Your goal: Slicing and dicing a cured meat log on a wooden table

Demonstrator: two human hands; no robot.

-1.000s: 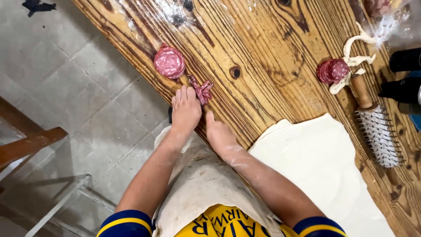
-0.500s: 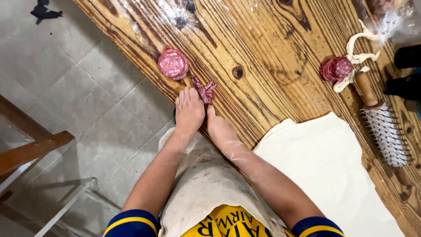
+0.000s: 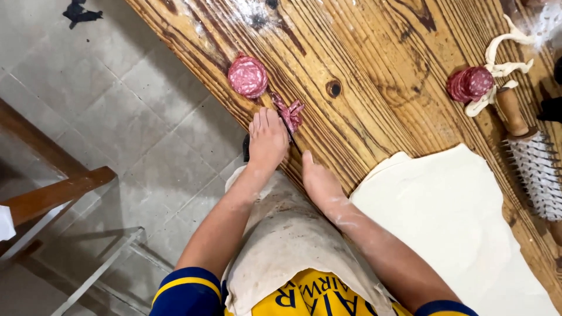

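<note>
My left hand (image 3: 267,137) lies flat at the near edge of the wooden table (image 3: 374,64), fingers together, fingertips touching a small heap of cut salami strips (image 3: 291,111). A round stack of salami slices (image 3: 247,75) sits just beyond it. My right hand (image 3: 319,180) is closed at the table edge, floury, thumb pointing towards the strips. A thin dark blade (image 3: 288,127) runs from it to the strips; its handle is hidden in the hand.
A rolled-out sheet of pale dough (image 3: 451,216) covers the table's right part. A spiked roller with a wooden handle (image 3: 530,158) lies at the far right, beside a second salami stack (image 3: 470,83) and dough scraps (image 3: 503,50). A wooden chair (image 3: 52,196) stands on the tiled floor to the left.
Both hands stay at the salami strips by the table edge; the left hand has shifted slightly over them. My head has shifted a little.
</note>
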